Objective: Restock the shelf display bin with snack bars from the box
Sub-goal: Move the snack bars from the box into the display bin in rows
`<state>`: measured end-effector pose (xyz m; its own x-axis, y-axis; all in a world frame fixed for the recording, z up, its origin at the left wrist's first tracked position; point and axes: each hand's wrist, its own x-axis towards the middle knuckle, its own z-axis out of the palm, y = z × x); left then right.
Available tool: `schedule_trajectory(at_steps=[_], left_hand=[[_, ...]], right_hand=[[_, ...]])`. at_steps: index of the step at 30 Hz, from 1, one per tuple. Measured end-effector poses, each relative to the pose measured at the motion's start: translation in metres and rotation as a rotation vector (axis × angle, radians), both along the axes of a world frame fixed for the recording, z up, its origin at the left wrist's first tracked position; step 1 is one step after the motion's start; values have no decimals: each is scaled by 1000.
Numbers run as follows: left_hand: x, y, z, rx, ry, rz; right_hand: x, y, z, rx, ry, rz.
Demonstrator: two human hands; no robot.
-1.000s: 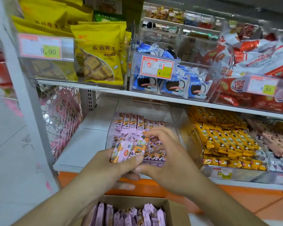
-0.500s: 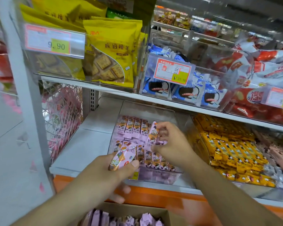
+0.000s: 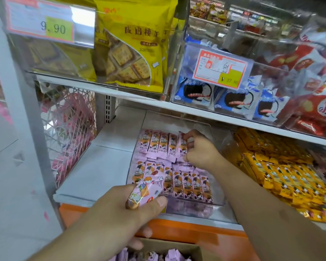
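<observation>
Presently, placing step: right hand (image 3: 199, 151) pinches one snack bar (image 3: 183, 146) into display bin's (image 3: 217, 201) back row; left hand (image 3: 132, 208) grips spare bars (image 3: 145, 193) at bin's front, likely next.

"9.90" on yellow price tag (image 3: 49, 27); "27.80" on red price tag (image 3: 222, 69).

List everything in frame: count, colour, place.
snack bars: two rows, exact count unclear, pink, in the bin
bin: one, clear, lower shelf
held bars: a few, pink, in left hand
box: one, brown card, bottom edge, pink bars inside
yellow bars: many, lower shelf, right of bin
cracker bags: several, yellow, upper shelf left
cookie packs: several, blue-white, upper shelf centre
red packs: several, upper shelf right
price tags: two, red-yellow, upper bin fronts
left hand: grips bars
right hand: pinches a bar in the back row
</observation>
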<state>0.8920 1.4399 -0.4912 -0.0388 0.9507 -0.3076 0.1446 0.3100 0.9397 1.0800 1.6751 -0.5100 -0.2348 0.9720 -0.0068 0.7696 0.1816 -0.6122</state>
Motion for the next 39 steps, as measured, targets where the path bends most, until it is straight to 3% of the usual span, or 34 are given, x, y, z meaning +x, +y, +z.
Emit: schedule_trajectory(at_steps=[9, 14, 17, 20, 24, 27, 30, 33, 36, 39], left_hand=[[-3, -6, 5, 15, -4, -9], [-5, -5, 8, 43, -23, -5], [-5, -6, 10, 77, 78, -34], [-2, -6, 11, 101, 94, -40], [1, -6, 1, 125, 120, -105], [9, -11, 4, 153, 143, -202], [19, -18, 13, 161, 145, -240], [24, -19, 13, 219, 93, -129], [24, -17, 15, 271, 30, -17], [21, -20, 20, 340, 128, -182]], right_hand=[[3, -5, -11, -58, 58, -20], [-3, -13, -10, 36, -14, -20], [-5, -30, 2, 27, -99, 4], [-3, -67, 25, 42, 105, 22], [8, -137, 59, -180, 493, 187], [17, -176, 65, -234, 554, 276], [28, -184, 58, -227, 643, 178], [39, -183, 55, -287, 781, 113], [50, -182, 52, -283, 765, 91], [56, -179, 50, -316, 773, 90]])
